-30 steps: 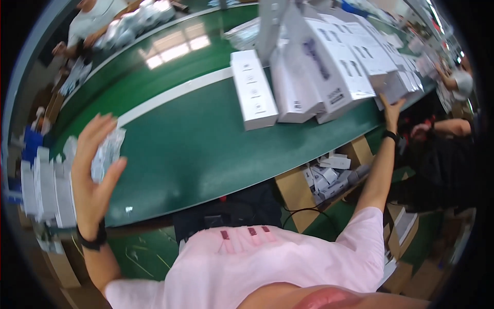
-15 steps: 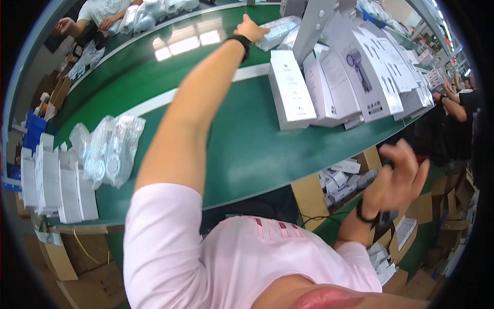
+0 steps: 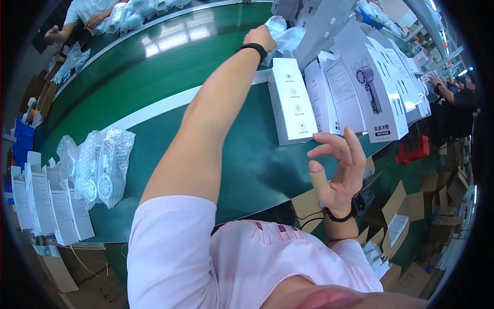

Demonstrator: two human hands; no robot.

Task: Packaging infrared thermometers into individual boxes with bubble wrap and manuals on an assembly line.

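My left hand [image 3: 260,39] reaches far across the green table, its fingers closed on a bubble-wrapped package [image 3: 276,26]. Part of that package is hidden behind the hand. Another clear wrapped bundle [image 3: 292,39] lies against it, beside the grey metal post. My right hand [image 3: 337,170] hovers over the near table edge with fingers curved and apart, nothing in it. Just beyond its fingertips stands a tall white box [image 3: 292,103] with small round icons. More white boxes [image 3: 378,92] lean in a row to the right, the front one printed with a purple handheld fan.
Bubble-wrapped items [image 3: 105,167] lie on the table at the left, next to upright open white cartons [image 3: 49,201]. A slanted grey post [image 3: 327,28] rises among the boxes. Across the belt [image 3: 170,56] another person works. Brown cartons [image 3: 396,221] and a red crate [image 3: 413,150] are on the floor.
My left hand has closed on the wrapped package, which has turned more upright. My right hand has moved left and inward, near the white boxes.
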